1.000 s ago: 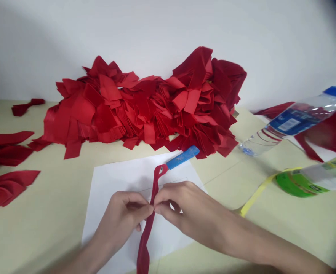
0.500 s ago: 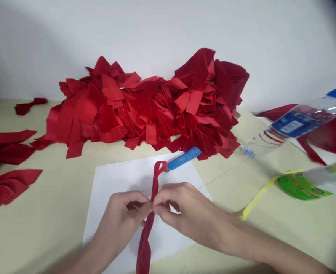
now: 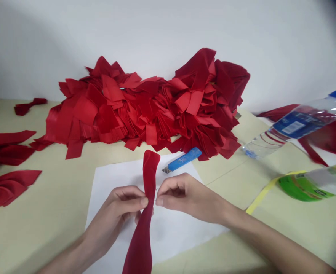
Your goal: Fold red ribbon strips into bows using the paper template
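A strip of red ribbon (image 3: 139,232) stands nearly upright over a white sheet of paper (image 3: 173,238), its surface smooth and velvet-like. My left hand (image 3: 125,205) is closed on the ribbon's narrowed middle, thumb in front and other fingers partly hidden behind it. Just to the right of the ribbon, my right hand (image 3: 182,196) is in a pinch, fingertips a small gap from the ribbon's edge. What it holds, if anything, is too small to make out. A blue utility knife (image 3: 184,160) with its blade tip showing lies on the paper's far edge.
A large heap of red ribbon pieces (image 3: 145,110) lies against the wall. More red pieces (image 3: 10,186) lie at the left. On the right are a clear bottle (image 3: 296,123) with a blue cap, a green-labelled container (image 3: 308,186) and a yellow strip (image 3: 261,196).
The ribbon has turned so its broad face shows, and its top end has opened out from a narrow loop. My right hand has moved slightly right, off the ribbon.
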Demonstrator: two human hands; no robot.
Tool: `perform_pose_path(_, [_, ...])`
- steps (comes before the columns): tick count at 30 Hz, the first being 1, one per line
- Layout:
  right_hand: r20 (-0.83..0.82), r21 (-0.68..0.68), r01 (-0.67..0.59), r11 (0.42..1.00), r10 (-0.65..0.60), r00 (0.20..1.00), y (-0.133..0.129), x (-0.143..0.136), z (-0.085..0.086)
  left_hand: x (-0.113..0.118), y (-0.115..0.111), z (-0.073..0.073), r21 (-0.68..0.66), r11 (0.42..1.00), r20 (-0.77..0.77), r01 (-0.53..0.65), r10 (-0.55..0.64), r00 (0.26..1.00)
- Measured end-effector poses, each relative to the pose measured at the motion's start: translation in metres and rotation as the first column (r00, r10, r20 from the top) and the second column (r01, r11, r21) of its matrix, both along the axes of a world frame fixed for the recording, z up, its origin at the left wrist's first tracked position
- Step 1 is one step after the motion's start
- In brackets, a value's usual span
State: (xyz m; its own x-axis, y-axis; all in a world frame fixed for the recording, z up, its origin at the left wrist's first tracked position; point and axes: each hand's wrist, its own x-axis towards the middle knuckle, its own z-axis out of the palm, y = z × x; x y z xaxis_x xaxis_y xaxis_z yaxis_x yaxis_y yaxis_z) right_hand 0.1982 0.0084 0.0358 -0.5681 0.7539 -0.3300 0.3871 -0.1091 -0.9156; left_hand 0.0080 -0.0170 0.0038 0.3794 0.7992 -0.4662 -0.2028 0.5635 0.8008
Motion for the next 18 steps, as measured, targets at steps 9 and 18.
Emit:
perform_pose_path(9, [-0.128,-0.113,0.057,0.992,-0.071,0.989,0.002,-0.002,-0.002,0.000,0.000,0.000,-0.037,0.999,0.122,0.010,-0.005,0.993])
perform_pose_path(18, [-0.197,-0.216,-0.031,0.976,-0.013,0.980,0.001,-0.001,0.000,-0.001,0.003,-0.014,-0.105,0.981,0.369,0.165,-0.116,0.922])
